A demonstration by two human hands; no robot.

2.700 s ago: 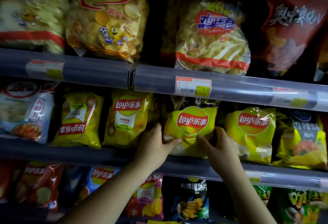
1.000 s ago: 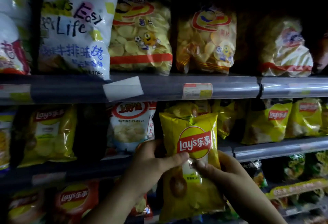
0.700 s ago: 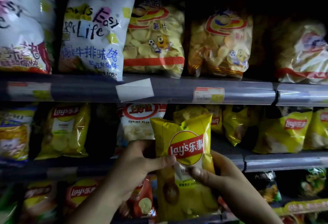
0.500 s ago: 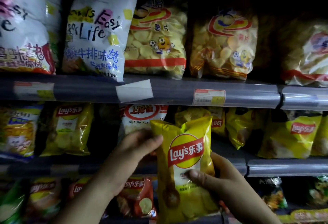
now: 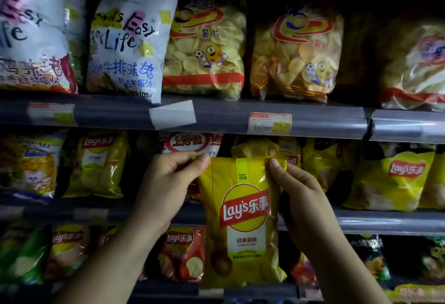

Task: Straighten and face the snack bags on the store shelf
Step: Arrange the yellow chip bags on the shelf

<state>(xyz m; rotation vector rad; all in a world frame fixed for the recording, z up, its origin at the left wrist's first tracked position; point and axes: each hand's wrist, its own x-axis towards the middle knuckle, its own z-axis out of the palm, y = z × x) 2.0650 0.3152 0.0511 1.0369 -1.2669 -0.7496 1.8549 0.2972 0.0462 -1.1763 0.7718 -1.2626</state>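
Dim aisle, three shelf tiers in view. Both hands are up in front of the middle tier.

The left hand pinches the top left corner of a yellow Lay's bag, thumb and fingertips closed on the seal. The right hand pinches the top right corner the same way, other fingers curled. The bag hangs between them, upright, front and logo facing out. It is off the shelf, in the air in front of the middle rail. Its top sits below the top rail and its bottom reaches down near the bottom rail.

Middle tier:
- A white bag with a red oval logo sits behind the left fingers, mostly hidden.
- Crumpled yellow bags stand behind the held bag's top.
- Further left is a leaning yellow bag, then a cat bag.
- To the right is a slumped yellow bag, logo tilted.

Top tier:
- An Easy Life bag overhangs the rail at its lower corner.
- Beside it is a clear bag of chips, and a second clear one stands apart to the right.
- On the top rail are a price tag and a skewed white slip.

Lower tier: a red bag just left of the Lay's bag. The rest is too dark to read.
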